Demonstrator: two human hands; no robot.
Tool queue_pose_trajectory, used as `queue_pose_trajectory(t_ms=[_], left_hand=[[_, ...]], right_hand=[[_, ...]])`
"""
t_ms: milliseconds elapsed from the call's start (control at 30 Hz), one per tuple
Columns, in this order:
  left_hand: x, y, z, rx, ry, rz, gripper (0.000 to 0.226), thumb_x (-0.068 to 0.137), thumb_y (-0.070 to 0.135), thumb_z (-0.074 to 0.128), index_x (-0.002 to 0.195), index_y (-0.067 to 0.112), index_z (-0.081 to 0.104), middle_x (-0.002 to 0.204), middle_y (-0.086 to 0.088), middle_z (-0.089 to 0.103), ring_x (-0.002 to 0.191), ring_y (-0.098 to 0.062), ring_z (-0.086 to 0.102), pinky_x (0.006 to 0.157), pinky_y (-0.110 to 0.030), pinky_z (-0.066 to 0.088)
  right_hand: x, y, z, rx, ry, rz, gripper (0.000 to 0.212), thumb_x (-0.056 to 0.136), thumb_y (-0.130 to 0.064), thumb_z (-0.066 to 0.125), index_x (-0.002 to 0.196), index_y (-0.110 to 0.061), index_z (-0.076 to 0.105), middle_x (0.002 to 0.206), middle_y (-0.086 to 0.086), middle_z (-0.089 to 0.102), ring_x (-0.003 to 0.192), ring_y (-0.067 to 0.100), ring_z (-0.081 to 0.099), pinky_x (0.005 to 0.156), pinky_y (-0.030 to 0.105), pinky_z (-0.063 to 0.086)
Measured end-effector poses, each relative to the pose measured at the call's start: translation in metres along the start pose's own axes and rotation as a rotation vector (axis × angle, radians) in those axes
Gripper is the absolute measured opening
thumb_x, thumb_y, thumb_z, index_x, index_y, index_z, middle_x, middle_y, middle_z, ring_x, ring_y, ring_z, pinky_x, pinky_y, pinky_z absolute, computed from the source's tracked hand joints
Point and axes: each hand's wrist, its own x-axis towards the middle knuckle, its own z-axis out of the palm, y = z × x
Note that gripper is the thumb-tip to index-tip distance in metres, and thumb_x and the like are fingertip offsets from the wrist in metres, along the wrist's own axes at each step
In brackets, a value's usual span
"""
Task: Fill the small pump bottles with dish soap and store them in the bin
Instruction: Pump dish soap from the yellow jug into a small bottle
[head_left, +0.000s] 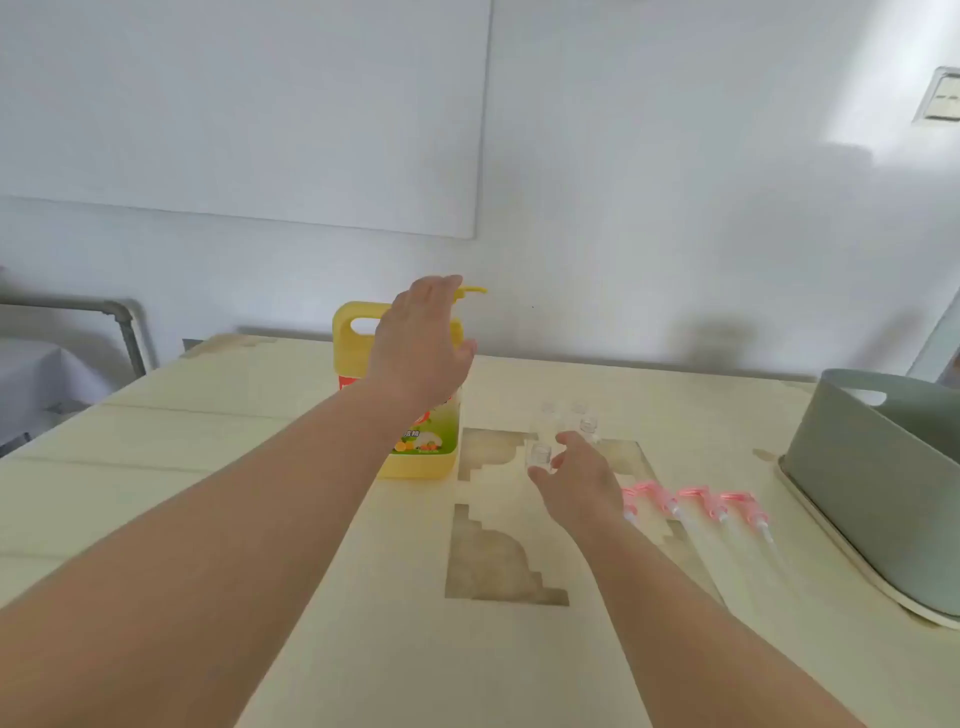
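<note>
The yellow dish soap jug (423, 457) stood upright towards the back of the pale desk (234, 467). The left grip (423, 343) hovered at the jug's pump head with fingers loose and released, covering most of the pump; only the yellow nozzle (475, 290) showed past the fingertips. Whether the fingers touched the pump was unclear.

Just right of the jug stood a cluster of small clear bottles (588, 426), open-necked and blurred. The right grip (571, 480) reached to the nearest bottle (540, 454), thumb and forefinger on either side of it. Blur hid whether they were clamped on it, so I cannot tell.

3 pink pump tops (696, 496) lay in a row on the desk right of that hand, their clear tubes pointing towards the near edge. The grey-green bin (872, 467) sat at the desk's right side, well apart from the bottles.
</note>
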Motion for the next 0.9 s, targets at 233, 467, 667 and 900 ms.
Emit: queue_pose_trajectory(t_ms=[233, 467, 667, 900], left_hand=[[0.022, -0.007, 0.000, 0.024, -0.167, -0.089, 0.064, 0.091, 0.034, 0.054, 0.146, 0.021, 0.023, 0.142, -0.006, 0.041, 0.129, -0.026, 0.038, 0.103, -0.040, 0.032], [0.038, -0.026, 0.004, 0.084, -0.223, -0.082, 0.063, 0.093, 0.036, 0.051, 0.146, 0.025, 0.018, 0.138, -0.007, 0.045, 0.123, -0.029, 0.046, 0.100, -0.042, 0.037], [0.046, -0.050, 0.006, 0.383, -0.231, -0.004, 0.063, 0.090, 0.049, 0.048, 0.143, 0.032, 0.019, 0.130, -0.001, 0.055, 0.120, -0.027, 0.048, 0.106, -0.046, 0.030], [0.053, -0.058, -0.011, 0.299, -0.448, 0.001, 0.084, 0.083, 0.051, 0.061, 0.146, 0.043, 0.006, 0.121, -0.003, 0.052, 0.110, -0.026, 0.051, 0.087, -0.039, 0.045]], right_hand=[[0.002, -0.005, 0.008, -0.034, -0.011, 0.028, 0.036, 0.088, -0.031, 0.060, 0.121, -0.019, 0.053, 0.106, -0.006, 0.059, 0.096, 0.018, 0.059, 0.078, 0.028, 0.044], [0.001, -0.029, 0.004, 0.129, 0.039, -0.067, 0.027, 0.083, -0.031, 0.062, 0.106, -0.020, 0.055, 0.097, -0.008, 0.060, 0.088, 0.016, 0.058, 0.073, 0.029, 0.044], [0.020, -0.077, -0.017, 0.352, 0.131, -0.201, 0.026, 0.086, -0.029, 0.061, 0.110, -0.023, 0.052, 0.103, -0.008, 0.059, 0.094, 0.014, 0.060, 0.079, 0.034, 0.051], [0.028, -0.090, -0.022, 0.430, 0.166, -0.244, 0.026, 0.090, -0.028, 0.057, 0.115, -0.024, 0.050, 0.104, -0.009, 0.058, 0.094, 0.015, 0.061, 0.078, 0.037, 0.053]])
